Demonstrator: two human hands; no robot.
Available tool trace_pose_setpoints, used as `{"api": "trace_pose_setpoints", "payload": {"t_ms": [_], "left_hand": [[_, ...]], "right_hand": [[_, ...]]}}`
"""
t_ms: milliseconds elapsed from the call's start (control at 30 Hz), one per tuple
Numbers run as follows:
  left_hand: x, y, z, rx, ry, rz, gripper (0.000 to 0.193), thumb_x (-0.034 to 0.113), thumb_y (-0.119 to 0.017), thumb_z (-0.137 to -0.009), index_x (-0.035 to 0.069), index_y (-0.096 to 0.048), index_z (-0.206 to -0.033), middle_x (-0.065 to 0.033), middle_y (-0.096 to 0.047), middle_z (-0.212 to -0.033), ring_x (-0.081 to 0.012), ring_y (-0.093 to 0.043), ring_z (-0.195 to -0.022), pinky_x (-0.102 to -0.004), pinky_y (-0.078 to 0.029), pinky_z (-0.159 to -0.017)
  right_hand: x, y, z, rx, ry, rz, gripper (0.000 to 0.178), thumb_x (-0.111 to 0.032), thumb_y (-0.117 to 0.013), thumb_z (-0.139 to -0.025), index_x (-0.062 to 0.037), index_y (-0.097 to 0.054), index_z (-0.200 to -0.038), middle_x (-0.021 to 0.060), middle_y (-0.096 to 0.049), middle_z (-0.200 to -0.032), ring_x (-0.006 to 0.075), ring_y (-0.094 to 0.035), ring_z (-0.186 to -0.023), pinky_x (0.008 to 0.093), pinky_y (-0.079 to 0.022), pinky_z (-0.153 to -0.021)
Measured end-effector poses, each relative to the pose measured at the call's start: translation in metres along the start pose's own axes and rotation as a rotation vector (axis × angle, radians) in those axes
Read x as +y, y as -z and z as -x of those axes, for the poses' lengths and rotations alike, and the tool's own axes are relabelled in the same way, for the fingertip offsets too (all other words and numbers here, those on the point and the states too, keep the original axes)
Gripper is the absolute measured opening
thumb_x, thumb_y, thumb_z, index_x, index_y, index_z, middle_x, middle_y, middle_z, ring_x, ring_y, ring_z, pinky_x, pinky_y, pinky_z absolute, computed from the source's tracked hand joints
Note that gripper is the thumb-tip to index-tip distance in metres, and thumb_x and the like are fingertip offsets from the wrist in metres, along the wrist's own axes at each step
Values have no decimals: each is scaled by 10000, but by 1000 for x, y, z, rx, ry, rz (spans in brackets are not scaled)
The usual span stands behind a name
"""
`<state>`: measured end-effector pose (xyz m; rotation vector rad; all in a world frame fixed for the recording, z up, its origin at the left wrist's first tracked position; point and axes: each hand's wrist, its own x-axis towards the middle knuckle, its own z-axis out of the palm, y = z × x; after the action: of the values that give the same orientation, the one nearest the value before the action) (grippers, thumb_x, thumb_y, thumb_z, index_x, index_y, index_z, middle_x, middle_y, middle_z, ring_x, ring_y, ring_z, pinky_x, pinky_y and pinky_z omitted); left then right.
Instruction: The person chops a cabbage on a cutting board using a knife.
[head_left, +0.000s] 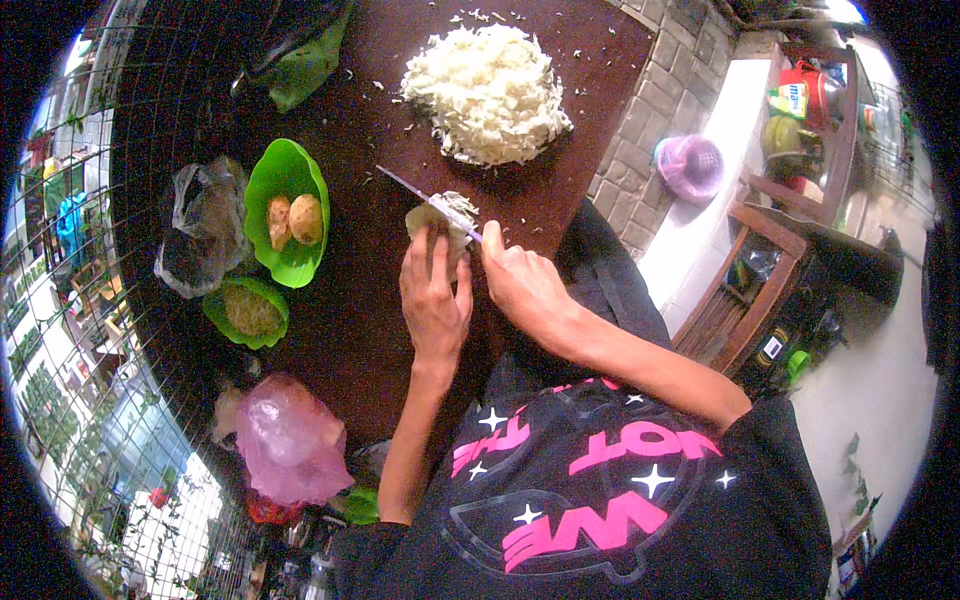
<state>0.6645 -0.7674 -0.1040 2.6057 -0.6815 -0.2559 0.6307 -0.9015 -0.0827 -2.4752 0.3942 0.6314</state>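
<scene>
My right hand (pixel 525 285) is closed round the handle of a knife (pixel 408 187), whose thin blade points up and to the left. Under the blade lies a pale, whitish vegetable piece (pixel 424 217), its kind not clear, and my left hand (pixel 436 285) grips it from the near side with fingers pressed on it. Thin white shreds (pixel 460 205) lie against the blade where it meets the piece. Farther off on the dark brown table (pixel 350 310) rises a large heap of white shredded vegetable (pixel 490 95).
Left on the table stand a green scalloped bowl (pixel 258 190) holding two brownish lumps, a smaller green bowl (pixel 222 325) and a clear plastic bag (pixel 195 230). Nearer is a pink plastic bag (pixel 290 440). A wire mesh (pixel 60 330) borders the left; a purple basket (pixel 690 168) sits right.
</scene>
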Motion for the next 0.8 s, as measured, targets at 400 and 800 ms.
{"api": "trace_pose_setpoints", "payload": {"t_ms": [400,800], "left_hand": [[-1,1,3,13,13,-4,373,176,-601,-877,-4,-551,-1201,-158,-464,-1338,-346,-475,-1195,-437,-395,-1001],[0,-1,6,-10,50,-25,371,184,-598,-876,19,-549,-1205,-140,-463,-1337,-333,-467,-1202,-431,-393,-1001]], "right_hand": [[7,-7,-5,53,59,48,208,-34,-463,-879,56,-426,-1063,209,-640,-636,333,-680,-611,424,-557,-483],[-1,-1,6,63,13,71,180,-23,-469,-862,27,-412,-1025,205,-640,-636,342,-675,-605,433,-551,-473]]}}
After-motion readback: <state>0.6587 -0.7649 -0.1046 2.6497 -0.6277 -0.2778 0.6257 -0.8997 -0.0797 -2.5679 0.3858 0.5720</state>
